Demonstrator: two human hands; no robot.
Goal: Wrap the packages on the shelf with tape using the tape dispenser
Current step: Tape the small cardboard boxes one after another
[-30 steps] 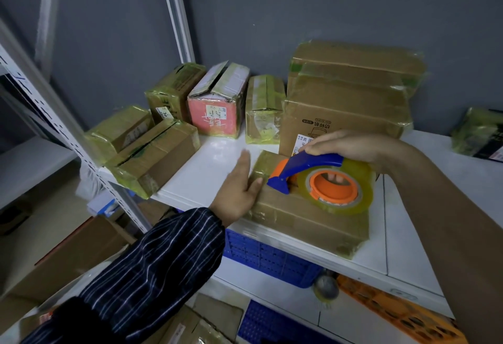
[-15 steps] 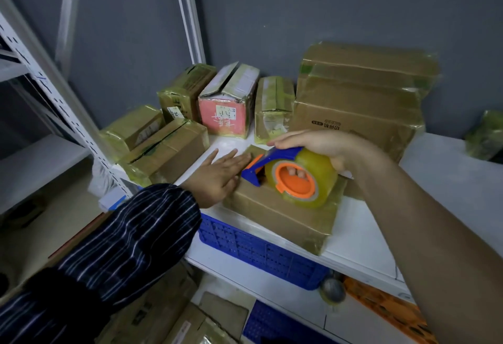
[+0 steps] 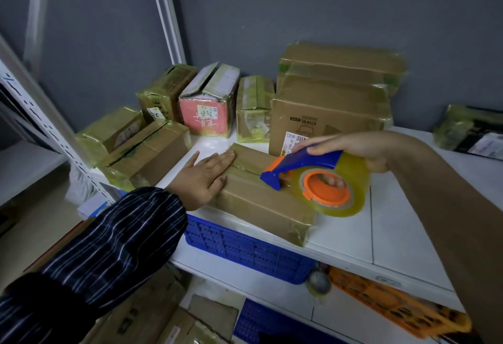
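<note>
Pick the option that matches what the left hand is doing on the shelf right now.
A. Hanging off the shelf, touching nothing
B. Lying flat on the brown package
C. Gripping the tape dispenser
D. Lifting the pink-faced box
B: the left hand lies flat with straight fingers on the left end of the brown package, while the right hand grips the tape dispenser.

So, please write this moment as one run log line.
left hand: flat on box | right hand: grips dispenser, blade at box | step: taping
</note>
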